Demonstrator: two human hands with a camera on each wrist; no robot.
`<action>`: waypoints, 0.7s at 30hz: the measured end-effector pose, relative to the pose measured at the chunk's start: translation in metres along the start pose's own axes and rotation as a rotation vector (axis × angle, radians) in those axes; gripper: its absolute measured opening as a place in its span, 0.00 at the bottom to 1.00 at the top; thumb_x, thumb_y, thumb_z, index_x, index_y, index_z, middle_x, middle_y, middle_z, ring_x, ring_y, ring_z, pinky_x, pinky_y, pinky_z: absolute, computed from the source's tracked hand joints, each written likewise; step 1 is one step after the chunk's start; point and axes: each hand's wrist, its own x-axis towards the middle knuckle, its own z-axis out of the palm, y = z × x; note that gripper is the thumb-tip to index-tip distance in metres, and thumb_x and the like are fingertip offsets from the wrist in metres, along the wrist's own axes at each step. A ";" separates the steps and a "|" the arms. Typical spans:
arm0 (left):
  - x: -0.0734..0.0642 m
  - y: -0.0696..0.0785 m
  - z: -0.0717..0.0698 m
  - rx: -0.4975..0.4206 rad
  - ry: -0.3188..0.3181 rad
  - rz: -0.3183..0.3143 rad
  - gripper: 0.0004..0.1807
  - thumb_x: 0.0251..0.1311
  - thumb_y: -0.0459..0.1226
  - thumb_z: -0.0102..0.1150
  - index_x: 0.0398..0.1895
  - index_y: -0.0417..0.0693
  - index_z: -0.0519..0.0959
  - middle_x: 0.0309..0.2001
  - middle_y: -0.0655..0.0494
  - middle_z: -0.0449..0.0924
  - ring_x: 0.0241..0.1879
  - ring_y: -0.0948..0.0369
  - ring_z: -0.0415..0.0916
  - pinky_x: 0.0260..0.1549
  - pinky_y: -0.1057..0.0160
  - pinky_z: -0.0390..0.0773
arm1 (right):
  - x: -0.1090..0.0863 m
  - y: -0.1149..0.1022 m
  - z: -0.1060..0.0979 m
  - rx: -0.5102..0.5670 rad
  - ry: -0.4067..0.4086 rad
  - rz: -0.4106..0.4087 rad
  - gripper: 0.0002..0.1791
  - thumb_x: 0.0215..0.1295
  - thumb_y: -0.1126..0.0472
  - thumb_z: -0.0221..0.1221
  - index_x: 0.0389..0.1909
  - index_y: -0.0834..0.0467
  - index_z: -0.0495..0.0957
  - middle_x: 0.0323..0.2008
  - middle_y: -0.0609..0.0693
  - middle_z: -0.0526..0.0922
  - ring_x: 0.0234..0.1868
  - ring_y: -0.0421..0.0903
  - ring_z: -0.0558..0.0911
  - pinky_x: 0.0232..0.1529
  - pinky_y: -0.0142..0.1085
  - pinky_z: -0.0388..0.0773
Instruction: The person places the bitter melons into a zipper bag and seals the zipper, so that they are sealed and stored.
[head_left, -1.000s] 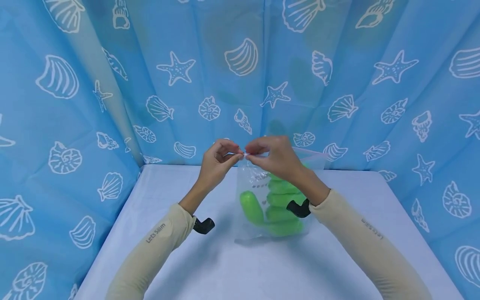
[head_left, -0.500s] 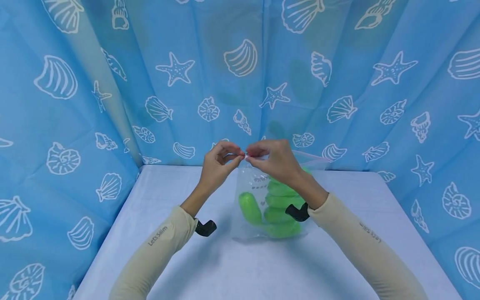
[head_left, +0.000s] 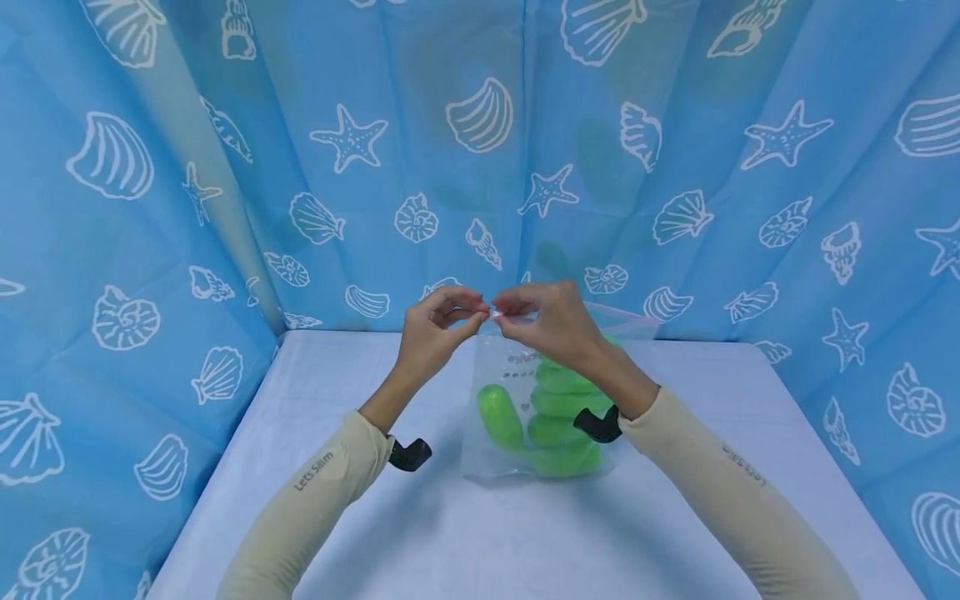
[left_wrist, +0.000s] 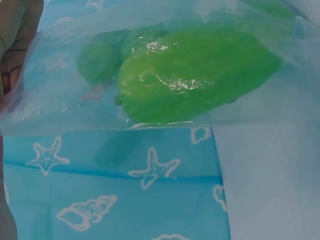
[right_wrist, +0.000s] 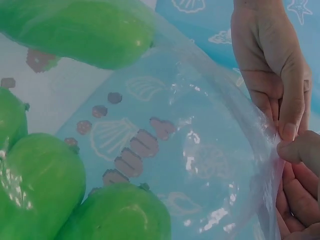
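Observation:
A clear zip bag [head_left: 480, 454] with a pink-tinted top edge hangs upright near the back of the table, holding several smooth green mango-like fruits [left_wrist: 195, 75]. My left hand [head_left: 441, 325] pinches the bag's upper left corner between thumb and fingertips. Right beside it, my right hand [head_left: 546, 321] pinches the same top edge, with the two thumbs nearly meeting in the right wrist view. One fruit [head_left: 500, 417] lies apart at the bag's left; the others stack on the right, partly behind my right forearm. Brown printed marks [right_wrist: 132, 152] show on the plastic.
A white-covered table [head_left: 480, 542] lies beneath the bag. Blue curtains [head_left: 420, 83] with white shell and starfish prints stand close behind it and along both sides. Black wrist mounts [head_left: 410, 455] stick out from under the beige sleeves [head_left: 300, 500].
The bag's lower part has swung slightly left, and its top edge now sits a little lower in the view. Both hands keep their pinch at the corner, barely moved.

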 end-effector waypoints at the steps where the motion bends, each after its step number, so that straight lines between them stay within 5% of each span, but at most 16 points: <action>1: 0.000 0.000 0.000 0.000 0.002 -0.002 0.14 0.54 0.19 0.62 0.44 0.26 0.76 0.40 0.36 0.79 0.42 0.60 0.82 0.48 0.51 0.80 | 0.000 0.000 0.000 0.000 -0.004 -0.001 0.06 0.57 0.70 0.65 0.35 0.64 0.86 0.31 0.50 0.87 0.31 0.40 0.85 0.37 0.34 0.83; 11: -0.001 -0.005 0.000 -0.044 -0.070 -0.030 0.15 0.56 0.19 0.61 0.47 0.25 0.74 0.42 0.36 0.78 0.45 0.54 0.81 0.48 0.52 0.80 | -0.001 -0.002 -0.002 -0.027 -0.007 -0.029 0.06 0.56 0.71 0.65 0.35 0.63 0.86 0.31 0.50 0.87 0.31 0.40 0.84 0.36 0.34 0.82; 21: -0.004 -0.002 -0.001 0.000 -0.002 -0.053 0.12 0.57 0.21 0.62 0.44 0.28 0.76 0.40 0.40 0.80 0.43 0.59 0.82 0.46 0.57 0.81 | 0.000 -0.002 0.002 -0.016 0.023 -0.024 0.05 0.57 0.66 0.69 0.34 0.60 0.87 0.28 0.46 0.86 0.28 0.35 0.82 0.32 0.31 0.81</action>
